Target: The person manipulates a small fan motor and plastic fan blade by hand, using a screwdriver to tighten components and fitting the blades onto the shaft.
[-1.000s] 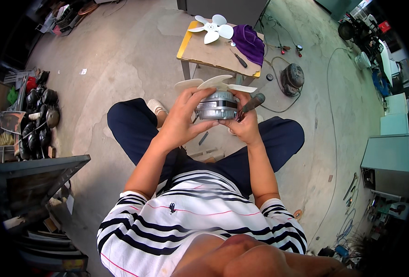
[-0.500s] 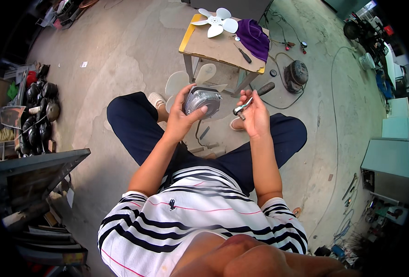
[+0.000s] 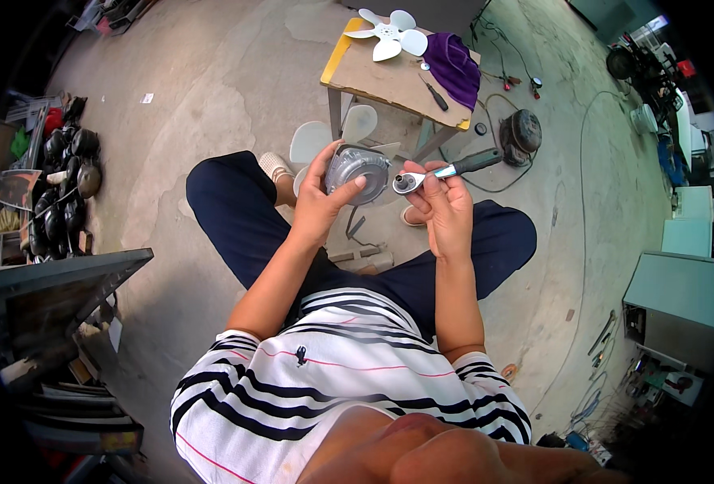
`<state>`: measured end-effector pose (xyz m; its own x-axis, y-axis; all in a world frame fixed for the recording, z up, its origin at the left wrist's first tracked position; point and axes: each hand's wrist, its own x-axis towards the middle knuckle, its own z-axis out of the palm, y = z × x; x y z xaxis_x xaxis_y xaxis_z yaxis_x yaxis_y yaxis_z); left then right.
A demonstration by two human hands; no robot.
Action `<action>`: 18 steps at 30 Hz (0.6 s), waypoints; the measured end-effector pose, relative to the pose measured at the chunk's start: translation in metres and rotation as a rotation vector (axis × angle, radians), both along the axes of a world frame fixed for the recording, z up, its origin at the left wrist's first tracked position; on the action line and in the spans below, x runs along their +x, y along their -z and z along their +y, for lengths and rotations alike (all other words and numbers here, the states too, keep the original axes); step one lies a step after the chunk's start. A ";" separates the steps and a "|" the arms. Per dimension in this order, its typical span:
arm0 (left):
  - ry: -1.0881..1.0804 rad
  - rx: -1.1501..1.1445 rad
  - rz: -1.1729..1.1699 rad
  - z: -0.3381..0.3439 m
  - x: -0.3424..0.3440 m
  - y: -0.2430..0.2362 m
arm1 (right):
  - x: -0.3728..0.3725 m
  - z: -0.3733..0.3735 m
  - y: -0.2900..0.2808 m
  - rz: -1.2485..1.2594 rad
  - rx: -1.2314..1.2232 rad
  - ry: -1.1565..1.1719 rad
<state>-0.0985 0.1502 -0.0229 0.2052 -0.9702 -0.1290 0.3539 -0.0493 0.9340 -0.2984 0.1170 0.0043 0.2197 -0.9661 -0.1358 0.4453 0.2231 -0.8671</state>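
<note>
My left hand (image 3: pixel 322 198) grips a silver-grey fan motor (image 3: pixel 358 174), thumb pressed on its round rear face. Pale translucent fan blades (image 3: pixel 312 143) spread out on the far side of the motor. In my right hand (image 3: pixel 447 211) is a ratchet wrench (image 3: pixel 476 160), held near its head. Its round chrome head with the drive faces up and stands just right of the motor, apart from it. The dark handle points away to the far right. My right fingers are wrapped round the wrench's neck.
Ahead stands a low wooden stool (image 3: pixel 373 71) bearing a white fan blade (image 3: pixel 387 34), a purple cloth (image 3: pixel 453 68) and a screwdriver (image 3: pixel 435 94). A black compressor (image 3: pixel 520 133) sits right of it on the floor. A metal piece (image 3: pixel 370 260) lies between my legs.
My right hand has turned the ratchet wrench, so its head now faces up and closer to the motor. My left hand still holds the motor in nearly the same place.
</note>
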 end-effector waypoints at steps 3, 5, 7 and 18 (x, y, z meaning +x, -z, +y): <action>-0.071 -0.098 -0.496 0.004 -0.003 -0.006 | 0.006 0.009 -0.008 0.245 -0.186 0.075; -0.132 -0.137 -0.749 0.008 -0.007 -0.019 | 0.010 0.014 -0.012 0.410 -0.318 0.137; -0.146 -0.204 -0.714 0.007 -0.007 -0.024 | 0.013 0.016 -0.015 0.509 -0.393 0.140; -0.263 -0.335 -0.881 0.008 -0.009 -0.014 | 0.024 0.019 -0.011 0.642 -0.768 0.226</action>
<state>-0.1076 0.1585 -0.0093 0.3108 -0.8384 0.4478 -0.5152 0.2473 0.8206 -0.2743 0.1359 0.0152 0.1256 -0.8515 0.5092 -0.1903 -0.5244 -0.8299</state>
